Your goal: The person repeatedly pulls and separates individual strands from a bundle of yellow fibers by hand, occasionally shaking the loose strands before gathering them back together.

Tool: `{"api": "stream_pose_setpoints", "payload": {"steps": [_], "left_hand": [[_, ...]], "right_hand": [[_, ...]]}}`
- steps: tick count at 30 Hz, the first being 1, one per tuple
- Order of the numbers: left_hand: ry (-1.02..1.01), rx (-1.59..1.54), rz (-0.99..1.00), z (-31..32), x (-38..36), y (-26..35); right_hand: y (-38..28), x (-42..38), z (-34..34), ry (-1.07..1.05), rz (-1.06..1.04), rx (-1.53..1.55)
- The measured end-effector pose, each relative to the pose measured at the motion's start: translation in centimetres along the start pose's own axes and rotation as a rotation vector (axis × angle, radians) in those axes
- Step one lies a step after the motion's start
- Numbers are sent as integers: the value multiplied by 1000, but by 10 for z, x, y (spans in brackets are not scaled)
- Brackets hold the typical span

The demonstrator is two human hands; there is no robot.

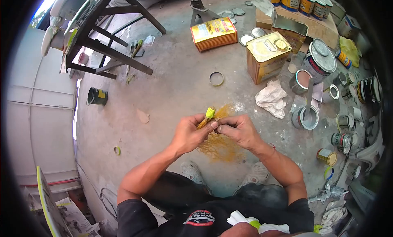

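My left hand point(191, 132) is closed round a bundle of thin golden-brown fibres point(221, 148). Bright yellow-green tape point(210, 112) wraps the bundle's top end, just above my left thumb. My right hand point(238, 131) meets the left at the fingertips, its thumb and fingers pinched together at the bundle. What exactly lies between those fingertips is too small to make out. Loose fibre ends fan out below both hands and a few show behind them, over the concrete floor.
Paint cans point(306, 117) and a square tin point(268, 57) crowd the right side, near a crumpled white cloth point(271, 98). A yellow thinner tin point(213, 33) lies ahead. At left are a dark stand point(110, 44), a black can point(97, 96) and a tape roll point(117, 150).
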State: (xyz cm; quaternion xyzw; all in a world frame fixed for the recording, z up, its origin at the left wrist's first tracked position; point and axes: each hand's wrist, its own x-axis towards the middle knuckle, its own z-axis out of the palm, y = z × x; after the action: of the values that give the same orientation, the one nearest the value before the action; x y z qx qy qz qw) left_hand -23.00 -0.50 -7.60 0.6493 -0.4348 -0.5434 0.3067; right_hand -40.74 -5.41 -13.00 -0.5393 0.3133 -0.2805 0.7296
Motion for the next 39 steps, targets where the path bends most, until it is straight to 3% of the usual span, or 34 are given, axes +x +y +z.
{"api": "stream_pose_setpoints", "payload": {"steps": [3, 6, 9, 10, 11, 12, 14, 16, 17, 18, 22, 27, 31, 34, 39], "left_hand": [[151, 16, 94, -6, 2, 0], [445, -208, 162, -42, 7, 23], [754, -424, 391, -129, 19, 22], [804, -433, 381, -157, 17, 11], [859, -491, 356, -169, 17, 1], [872, -482, 362, -184, 14, -4], [1031, -567, 415, -208, 13, -11], [988, -535, 465, -198, 6, -5], [824, -453, 307, -176, 5, 2], [658, -372, 144, -153, 7, 8], [220, -265, 96, -99, 20, 6], [19, -79, 2, -42, 9, 10], [-115, -35, -31, -27, 5, 8], [-142, 13, -25, -26, 5, 7], [-179, -142, -32, -23, 3, 6]], "right_hand": [[10, 0, 3, -9, -10, 19], [25, -7, -9, 51, 39, -166], [79, -16, -40, 234, 97, -447], [99, -18, -58, 306, 150, -475], [127, -20, -80, 380, 142, -479], [175, -27, -124, 496, 275, -388], [187, -39, -151, 763, 380, -242], [173, -38, -153, 789, 375, -279], [165, -42, -152, 821, 389, -317], [155, -37, -143, 736, 283, -351], [64, 0, -70, 550, -114, -413], [-9, 7, -15, 233, -472, -432], [-6, 6, 7, 110, -420, -348], [-5, 1, 8, 76, -243, -328], [4, 2, 3, -6, -39, 24]]}}
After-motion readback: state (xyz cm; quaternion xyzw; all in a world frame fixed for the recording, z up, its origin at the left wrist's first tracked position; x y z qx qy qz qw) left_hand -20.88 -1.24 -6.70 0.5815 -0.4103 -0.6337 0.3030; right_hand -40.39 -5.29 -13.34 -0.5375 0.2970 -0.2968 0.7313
